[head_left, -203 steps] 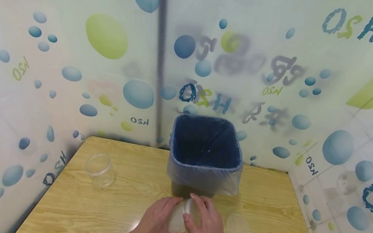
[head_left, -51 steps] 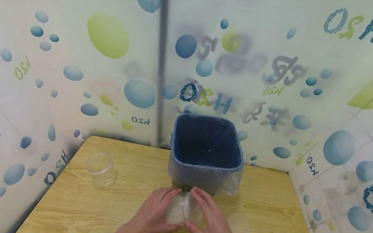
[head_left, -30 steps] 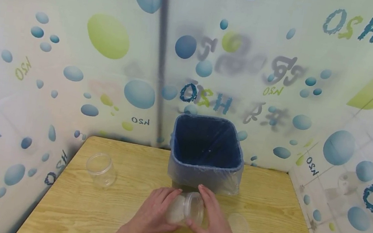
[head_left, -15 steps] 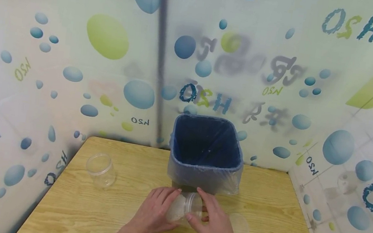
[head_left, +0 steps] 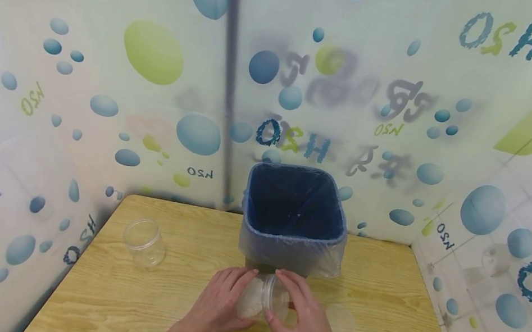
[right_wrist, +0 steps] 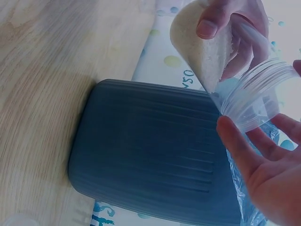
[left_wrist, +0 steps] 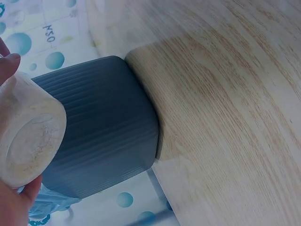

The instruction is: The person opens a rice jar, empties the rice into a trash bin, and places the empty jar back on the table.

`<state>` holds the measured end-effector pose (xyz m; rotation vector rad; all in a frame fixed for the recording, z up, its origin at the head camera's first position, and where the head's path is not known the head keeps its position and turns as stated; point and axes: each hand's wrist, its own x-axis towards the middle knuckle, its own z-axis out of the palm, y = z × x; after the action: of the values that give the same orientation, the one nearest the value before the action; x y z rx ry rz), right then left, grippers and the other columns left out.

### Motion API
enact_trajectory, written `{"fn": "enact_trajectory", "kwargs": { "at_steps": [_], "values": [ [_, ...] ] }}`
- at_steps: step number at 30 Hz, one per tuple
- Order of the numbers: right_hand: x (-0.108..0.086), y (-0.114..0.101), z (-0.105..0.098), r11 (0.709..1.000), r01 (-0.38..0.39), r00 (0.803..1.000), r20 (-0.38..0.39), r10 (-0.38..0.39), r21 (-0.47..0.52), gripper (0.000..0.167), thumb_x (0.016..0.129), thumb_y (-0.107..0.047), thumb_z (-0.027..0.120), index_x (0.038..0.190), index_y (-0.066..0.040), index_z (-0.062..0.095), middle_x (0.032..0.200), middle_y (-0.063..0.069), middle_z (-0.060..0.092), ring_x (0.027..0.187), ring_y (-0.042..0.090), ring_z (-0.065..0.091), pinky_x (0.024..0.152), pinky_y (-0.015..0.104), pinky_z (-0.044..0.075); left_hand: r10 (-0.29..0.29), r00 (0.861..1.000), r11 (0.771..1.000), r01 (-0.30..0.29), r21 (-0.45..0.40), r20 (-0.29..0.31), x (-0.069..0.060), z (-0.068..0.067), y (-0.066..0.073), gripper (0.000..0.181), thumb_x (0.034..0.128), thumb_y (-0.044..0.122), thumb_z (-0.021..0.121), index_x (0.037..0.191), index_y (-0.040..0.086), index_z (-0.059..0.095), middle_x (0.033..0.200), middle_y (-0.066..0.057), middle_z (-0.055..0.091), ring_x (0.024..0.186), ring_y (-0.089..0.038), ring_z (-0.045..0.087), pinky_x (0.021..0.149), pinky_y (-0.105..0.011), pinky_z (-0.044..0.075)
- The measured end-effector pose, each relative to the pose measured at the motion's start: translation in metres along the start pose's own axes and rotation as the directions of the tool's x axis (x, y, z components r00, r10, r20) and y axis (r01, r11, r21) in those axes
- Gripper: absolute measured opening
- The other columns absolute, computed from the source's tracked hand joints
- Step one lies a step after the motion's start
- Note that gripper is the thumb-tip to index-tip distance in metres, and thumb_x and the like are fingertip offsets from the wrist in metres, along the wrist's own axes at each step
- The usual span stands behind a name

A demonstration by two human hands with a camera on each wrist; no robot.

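In the head view the left hand (head_left: 215, 307) grips a clear jar (head_left: 251, 299), tilted on its side above the table's near part. In the right wrist view a pale, grainy mass lies inside this jar (right_wrist: 195, 40). The right hand (head_left: 307, 328) holds a clear ribbed piece (head_left: 278, 298) between thumb and fingers, against the jar's mouth; in the right wrist view its ribbed rim (right_wrist: 249, 96) meets the jar's edge. The left wrist view shows the jar's whitish round base (left_wrist: 35, 146). Whether the two pieces are threaded together, I cannot tell.
A dark blue bin (head_left: 291, 237) with a clear liner stands just beyond the hands. On the wooden table (head_left: 124, 305) an empty clear jar (head_left: 145, 245) stands at the left, and a flat clear disc (head_left: 340, 323) lies right of the right hand. Printed curtains surround the table.
Across the earlier frames the right hand's fingers shift around the clear piece, and its thumb has moved slightly. The left hand stays nearly still on the jar. The bin, standing jar and disc have not moved.
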<state>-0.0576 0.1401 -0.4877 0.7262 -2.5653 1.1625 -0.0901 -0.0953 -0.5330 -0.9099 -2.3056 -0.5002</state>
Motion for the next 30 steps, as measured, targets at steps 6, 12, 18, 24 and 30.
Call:
{"fn": "enact_trajectory", "kwargs": {
  "at_steps": [6,12,18,24,30],
  "values": [
    [0.0,0.005,0.001,0.987,0.136,0.99,-0.031,-0.139,-0.085,0.074,0.084,-0.029,0.082,0.151,-0.019,0.051,0.147,0.004,0.052,0.12,0.024,0.061,0.078,0.029,0.059,-0.005,1.0,1.0,0.005,-0.02,-0.001,0.0,-0.001,0.0,0.101,0.0526,0.049,0.098,0.135,0.006,0.059,0.122,-0.008,0.065,0.108,-0.026,0.063,0.092,-0.043,0.054],
    [0.0,0.005,-0.002,0.978,0.161,0.987,0.01,-0.161,-0.13,0.076,0.083,-0.028,0.083,0.151,-0.018,0.051,0.151,0.005,0.051,0.131,0.021,0.055,0.096,0.045,0.056,-0.026,0.999,0.998,0.028,-0.048,0.032,0.0,-0.003,0.002,0.101,0.0553,0.05,0.097,0.138,0.007,0.058,0.122,-0.007,0.064,0.109,-0.025,0.062,0.092,-0.042,0.054],
    [-0.003,0.001,-0.001,0.991,0.054,0.999,0.014,-0.052,-0.121,0.077,0.089,-0.041,0.078,0.155,-0.017,0.046,0.154,0.007,0.048,0.134,0.025,0.055,0.095,0.044,0.056,-0.007,1.0,0.999,0.006,-0.036,-0.006,-0.001,0.0,0.003,0.101,0.0521,0.049,0.098,0.135,0.006,0.059,0.12,-0.008,0.064,0.106,-0.025,0.063,0.088,-0.042,0.054],
    [-0.001,-0.006,0.007,0.971,-0.218,0.975,0.013,0.221,-0.098,0.073,0.094,-0.051,0.071,0.154,-0.016,0.048,0.147,0.007,0.055,0.121,0.026,0.062,0.089,0.042,0.058,0.021,0.999,1.0,-0.02,0.022,-0.032,0.002,0.002,0.005,0.096,0.052,0.047,0.098,0.131,0.006,0.062,0.118,-0.009,0.065,0.104,-0.027,0.064,0.088,-0.045,0.055],
    [0.001,-0.006,0.006,0.96,-0.278,0.96,0.042,0.278,-0.021,0.069,0.094,-0.049,0.072,0.151,-0.016,0.05,0.143,0.007,0.055,0.111,0.025,0.065,0.074,0.025,0.058,0.018,1.0,0.999,-0.018,0.03,-0.016,0.003,0.001,0.006,0.099,0.0504,0.047,0.099,0.132,0.006,0.061,0.118,-0.009,0.065,0.105,-0.028,0.064,0.09,-0.045,0.054]
  ]
}}
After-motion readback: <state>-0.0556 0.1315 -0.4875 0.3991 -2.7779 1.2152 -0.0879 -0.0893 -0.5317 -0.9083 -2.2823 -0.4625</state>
